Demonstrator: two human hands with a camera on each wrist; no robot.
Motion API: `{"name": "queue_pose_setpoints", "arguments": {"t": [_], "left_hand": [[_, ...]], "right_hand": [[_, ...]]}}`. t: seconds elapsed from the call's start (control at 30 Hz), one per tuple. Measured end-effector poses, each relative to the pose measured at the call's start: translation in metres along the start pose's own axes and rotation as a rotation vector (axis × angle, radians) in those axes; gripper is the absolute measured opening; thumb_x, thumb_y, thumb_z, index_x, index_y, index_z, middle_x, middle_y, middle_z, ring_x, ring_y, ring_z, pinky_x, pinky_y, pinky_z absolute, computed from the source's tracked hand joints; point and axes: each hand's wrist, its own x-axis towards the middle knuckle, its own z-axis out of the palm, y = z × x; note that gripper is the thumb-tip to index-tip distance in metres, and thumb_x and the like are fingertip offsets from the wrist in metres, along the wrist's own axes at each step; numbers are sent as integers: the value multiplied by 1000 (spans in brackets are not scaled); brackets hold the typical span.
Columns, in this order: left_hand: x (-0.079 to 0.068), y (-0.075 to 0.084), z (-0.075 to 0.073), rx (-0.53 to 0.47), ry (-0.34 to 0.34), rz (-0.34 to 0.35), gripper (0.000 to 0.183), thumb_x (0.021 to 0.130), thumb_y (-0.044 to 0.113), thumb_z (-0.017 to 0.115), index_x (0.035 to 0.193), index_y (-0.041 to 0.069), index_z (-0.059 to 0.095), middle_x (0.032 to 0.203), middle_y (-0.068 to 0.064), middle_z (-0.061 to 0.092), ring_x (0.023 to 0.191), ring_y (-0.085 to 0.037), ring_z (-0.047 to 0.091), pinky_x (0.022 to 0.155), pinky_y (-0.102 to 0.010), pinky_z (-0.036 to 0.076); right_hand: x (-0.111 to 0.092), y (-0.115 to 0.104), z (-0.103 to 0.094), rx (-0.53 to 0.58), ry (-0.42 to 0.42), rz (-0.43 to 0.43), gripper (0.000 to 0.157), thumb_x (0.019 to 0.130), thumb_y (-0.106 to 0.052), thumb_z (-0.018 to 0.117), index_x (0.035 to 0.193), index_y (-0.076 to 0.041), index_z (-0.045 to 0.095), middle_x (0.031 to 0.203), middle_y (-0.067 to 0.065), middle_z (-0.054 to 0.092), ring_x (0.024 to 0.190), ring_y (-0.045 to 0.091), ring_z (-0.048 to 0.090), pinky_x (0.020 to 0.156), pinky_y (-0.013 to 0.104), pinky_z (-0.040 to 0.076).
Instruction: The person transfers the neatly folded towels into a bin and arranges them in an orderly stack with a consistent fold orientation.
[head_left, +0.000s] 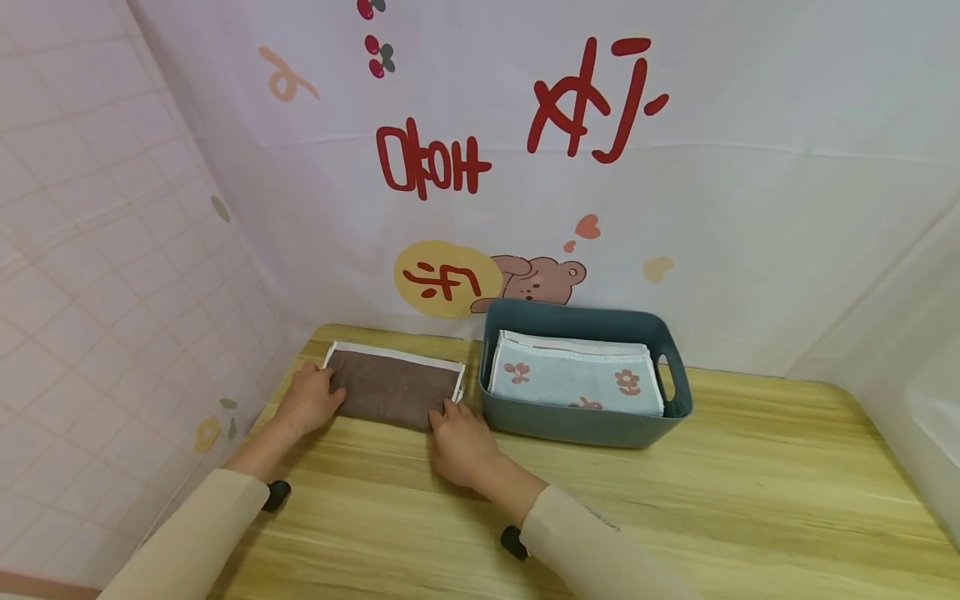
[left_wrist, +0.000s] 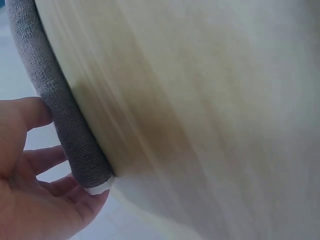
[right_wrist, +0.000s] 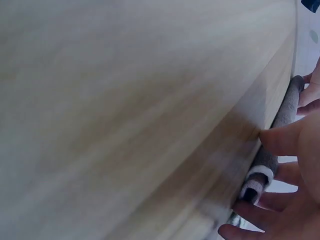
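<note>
A folded brown-grey towel (head_left: 397, 387) with white edging lies flat on the table, left of the bin. At its left end, my left hand (head_left: 311, 398) holds the edge, thumb on the near side. The left wrist view shows that hand (left_wrist: 40, 175) with fingers curved about the end of the thick, rounded towel fold (left_wrist: 65, 105). My right hand (head_left: 463, 442) holds the near right corner. Seen from the right wrist, the right hand (right_wrist: 290, 175) has its thumb and fingers around the towel's end (right_wrist: 261, 172), where the layered white edging shows.
Right of the towel stands a blue-grey plastic bin (head_left: 585, 429) with handle cutouts. Inside are folded cloths, the top one a light blue towel (head_left: 562, 375) with pink flowers. A printed white curtain (head_left: 750, 208) hangs behind the wooden table (head_left: 750, 500); a checked sheet (head_left: 75, 250) borders the left.
</note>
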Motion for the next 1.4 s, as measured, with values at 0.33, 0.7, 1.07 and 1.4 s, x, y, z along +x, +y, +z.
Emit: {"name": "queue_pose_setpoints", "arguments": {"t": [0.33, 0.7, 1.07, 1.4], "left_hand": [[-14, 5, -4, 52, -26, -22, 47, 91, 20, 60, 121, -14, 52, 106, -30, 48, 96, -45, 50, 71, -51, 46], [-27, 7, -8, 80, -101, -75, 50, 91, 23, 60, 125, -12, 50, 108, -29, 49, 97, -44, 50, 66, -49, 47], [-40, 8, -15, 68, -116, -22, 44, 87, 18, 65, 112, -16, 55, 99, -31, 53, 89, -46, 54, 69, -51, 47], [-46, 4, -19, 25, -113, 10, 45, 84, 18, 69, 109, -17, 57, 105, -36, 57, 96, -50, 55, 77, -53, 48]], "right_hand": [[-8, 0, -2, -69, -52, -64, 35, 89, -25, 57, 120, -9, 61, 122, 13, 57, 110, 27, 54, 85, 42, 49], [-20, -4, -6, -109, 15, -141, 25, 85, -27, 64, 104, -11, 66, 93, 3, 60, 85, 20, 58, 76, 32, 44], [-30, -8, -4, -39, -39, -114, 27, 86, -25, 62, 110, -11, 64, 106, 6, 60, 95, 24, 58, 75, 43, 50], [-38, -12, -5, -63, -30, -136, 27, 84, -24, 63, 108, -12, 64, 101, 5, 59, 90, 23, 57, 71, 39, 49]]}}
